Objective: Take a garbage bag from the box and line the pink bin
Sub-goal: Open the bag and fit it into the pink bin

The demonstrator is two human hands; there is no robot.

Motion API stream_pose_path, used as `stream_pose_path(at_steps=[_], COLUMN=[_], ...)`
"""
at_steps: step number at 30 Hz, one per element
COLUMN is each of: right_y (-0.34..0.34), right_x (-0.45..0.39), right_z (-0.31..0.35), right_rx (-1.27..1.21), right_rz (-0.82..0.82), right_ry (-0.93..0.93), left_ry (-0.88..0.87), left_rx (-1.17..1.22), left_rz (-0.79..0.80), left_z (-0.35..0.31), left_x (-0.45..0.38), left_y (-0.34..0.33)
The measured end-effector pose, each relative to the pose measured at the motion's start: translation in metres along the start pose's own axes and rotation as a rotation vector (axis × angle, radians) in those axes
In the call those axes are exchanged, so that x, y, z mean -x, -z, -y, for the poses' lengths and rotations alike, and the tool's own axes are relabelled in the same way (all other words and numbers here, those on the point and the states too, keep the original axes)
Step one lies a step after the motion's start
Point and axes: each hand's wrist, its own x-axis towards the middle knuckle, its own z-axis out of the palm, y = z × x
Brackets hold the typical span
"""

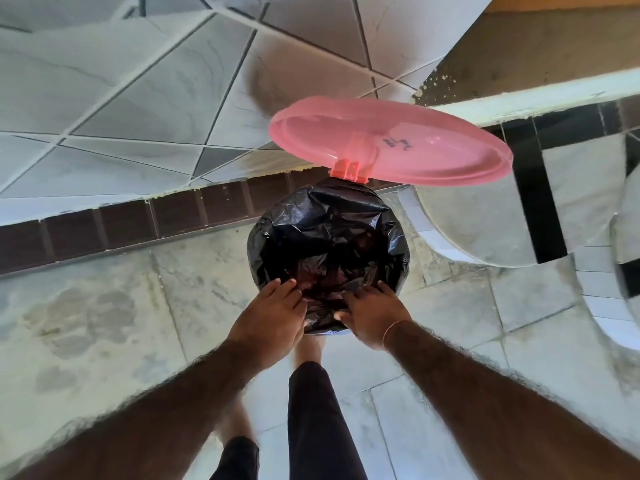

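Both arms reach down and forward, nearly straight, hands side by side at the near edge of the bin.

Left hand (273,313): palm down, fingers (282,289) together and extended, flat on the black bag (329,237) where it folds over the near rim. Looks like pressing, not gripping. Thumb side tucks toward the gap between the hands.

Right hand (372,313): palm down too, fingers (384,289) slightly spread, laid on the bag at the near-right rim. Thumb (341,317) angles inward and touches the plastic bunched below the rim. Can't tell if it's pinching a fold against the palm or just resting. Thin band (393,329) on that wrist.

Bag relative to the fingers: directly under both sets of fingertips and running away from them, covering the whole mouth of the bin. Crumpled, sagging inward in the middle just beyond the fingertips. Edge is turned over the rim all around as far as visible; a wad of it hangs below the hands on the near side.

Bin body is fully hidden by the bag. Only its pink lid (391,143) shows, hinged open at the far side, opposite the fingers, standing tilted well beyond them. Hinge (349,168) touches the bag's far edge.

The person's feet are on the tiled floor (121,306), one just under the hands.
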Motion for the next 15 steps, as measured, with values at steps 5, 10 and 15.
stream_pose_path(at_steps=[5,10,15], right_y=[0.01,0.001,0.013], right_x=[0.005,0.012,0.017], right_z=[0.004,0.009,0.012], right_rx=[-0.016,0.04,-0.084], right_rz=[-0.145,0.186,0.006], right_ry=[-0.02,-0.027,-0.06], left_ry=[0.084,0.059,0.045], left_rx=[-0.01,-0.072,-0.061], left_rz=[-0.06,0.108,-0.008], left_z=[0.008,0.014,0.013], left_x=[0.004,0.022,0.022], left_y=[0.018,0.018,0.02])
